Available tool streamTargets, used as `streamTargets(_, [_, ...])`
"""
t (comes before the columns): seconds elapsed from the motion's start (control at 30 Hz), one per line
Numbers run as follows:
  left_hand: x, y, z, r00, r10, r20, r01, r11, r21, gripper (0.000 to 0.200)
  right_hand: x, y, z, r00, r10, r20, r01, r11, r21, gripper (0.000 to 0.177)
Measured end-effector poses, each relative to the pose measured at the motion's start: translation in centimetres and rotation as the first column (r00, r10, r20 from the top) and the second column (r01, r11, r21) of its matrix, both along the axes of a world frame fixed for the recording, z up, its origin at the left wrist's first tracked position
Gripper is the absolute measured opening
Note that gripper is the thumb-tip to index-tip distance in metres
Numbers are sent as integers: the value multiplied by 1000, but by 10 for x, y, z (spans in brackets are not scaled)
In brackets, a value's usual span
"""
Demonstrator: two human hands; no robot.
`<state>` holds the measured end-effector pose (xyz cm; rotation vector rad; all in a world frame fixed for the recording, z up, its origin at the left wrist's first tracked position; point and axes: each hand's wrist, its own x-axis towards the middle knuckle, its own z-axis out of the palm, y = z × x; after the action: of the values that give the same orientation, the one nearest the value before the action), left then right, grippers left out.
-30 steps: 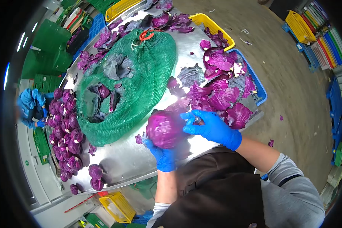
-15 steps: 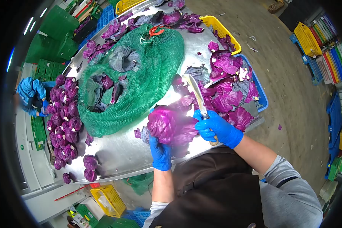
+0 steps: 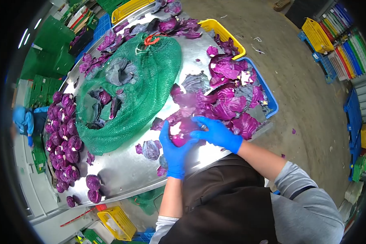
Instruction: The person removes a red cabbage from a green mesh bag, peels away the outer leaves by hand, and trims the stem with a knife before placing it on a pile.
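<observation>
A red cabbage (image 3: pixel 182 132) rests on the steel table (image 3: pixel 126 171) near its front edge. My left hand (image 3: pixel 173 152), in a blue glove, cups it from the left and below. My right hand (image 3: pixel 217 135), also gloved in blue, lies over its right side, closed around a knife (image 3: pixel 202 127). Only a small bit of the knife shows between the fingers; the blade is hidden. A cut leaf (image 3: pixel 151 149) lies just left of my left hand.
A green net sack (image 3: pixel 146 73) with cabbages covers the table's middle. Loose purple leaves fill a blue crate (image 3: pixel 268 93) and a yellow crate (image 3: pixel 225 34) at the right. Several trimmed cabbages (image 3: pixel 65 138) are piled along the left edge. A person in blue (image 3: pixel 26 122) works far left.
Half a second ago my right hand held the knife blade up beside the cabbage. Now it has come down onto the cabbage and the blade is out of sight. More outer leaves lie off.
</observation>
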<state>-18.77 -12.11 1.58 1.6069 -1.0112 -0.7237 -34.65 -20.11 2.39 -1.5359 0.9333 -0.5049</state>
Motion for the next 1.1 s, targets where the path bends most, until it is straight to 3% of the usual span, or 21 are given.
streamTargets(0.07, [-3, 0, 1, 938, -97, 332, 35, 982, 186, 99, -4, 0, 1, 996, -12, -94, 39, 956, 289, 61])
streamTargets(0.1, [-3, -3, 5, 938, -108, 329, 47, 981, 189, 99, -5, -1, -16, 995, -23, -96, 50, 955, 292, 61])
streamTargets(0.13, [-3, -5, 13, 933, -134, 334, 50, 968, 247, 105, -7, 0, -47, 998, -59, -7, 59, 998, 17, 62])
streamTargets(0.17, [-3, -5, 17, 927, -161, 339, 52, 950, 308, 112, -5, 1, -49, 994, -68, 89, 89, 963, -255, 64])
streamTargets(0.2, [-4, -6, 11, 926, -167, 339, 57, 949, 310, 112, -10, 1, -47, 993, -75, 89, 95, 963, -254, 64])
streamTargets(0.27, [-12, -12, -5, 958, -80, 276, 46, 990, 130, 107, -16, -3, -1, 908, -71, -412, -86, 933, -349, 67])
streamTargets(0.3, [-17, -13, -2, 971, -90, 223, 68, 992, 104, 102, -15, 3, -4, 925, -106, -366, -84, 880, -467, 67])
streamTargets(0.33, [-19, -15, -3, 970, -99, 221, 78, 991, 104, 102, -14, 7, -2, 923, -114, -368, -77, 881, -466, 67])
streamTargets(0.4, [-21, -19, -6, 993, -116, 11, 115, 988, 100, 101, -14, 13, 10, 875, -33, -482, -189, 894, -405, 62])
streamTargets(0.47, [-19, -18, -10, 985, -146, 97, 137, 986, 94, 97, -12, 18, 12, 851, -42, -524, -211, 885, -414, 59])
streamTargets(0.53, [-23, -16, -5, 914, -114, 390, 65, 988, 138, 98, -8, 21, 1, 830, -86, -551, -234, 844, -483, 56])
streamTargets(0.67, [-23, -18, 7, 897, -229, 379, 159, 966, 205, 103, -6, 9, -4, 870, -69, -488, -190, 866, -462, 46])
streamTargets(0.73, [-23, -15, -2, 883, -196, 427, 115, 971, 208, 109, -7, -1, -22, 879, -104, -466, -348, 529, -774, 35])
streamTargets(0.83, [-21, -14, -18, 939, -143, 313, 75, 972, 221, 111, -2, -19, -32, 910, -99, -403, -313, 472, -824, 27])
streamTargets(0.87, [-23, -12, -15, 940, -146, 309, 79, 973, 218, 111, -6, -27, -27, 908, -103, -407, -316, 471, -824, 27])
streamTargets(0.9, [-24, -8, -9, 909, -170, 381, 100, 975, 198, 109, -9, -37, -20, 844, -49, -534, -355, 694, -626, 27])
streamTargets(0.93, [-22, -2, -6, 868, -195, 456, 123, 975, 184, 107, -10, -47, -14, 777, 42, -628, -347, 861, -371, 28])
streamTargets(0.97, [-17, 11, -11, 871, -183, 456, 172, 983, 66, 104, -22, -62, -10, 858, 139, -494, -126, 990, 58, 35])
streamTargets(1.0, [-15, 18, -15, 873, -184, 453, 170, 983, 71, 104, -22, -54, -14, 857, 143, -495, -128, 990, 63, 35])
streamTargets(1.07, [-11, 19, -13, 974, -124, 188, 114, 992, 60, 104, -20, -39, -27, 903, -68, -425, -114, 915, -388, 40])
streamTargets(1.1, [-8, 21, -16, 977, -109, 181, 98, 993, 66, 106, -19, -35, -31, 931, -133, -341, -14, 918, -397, 39])
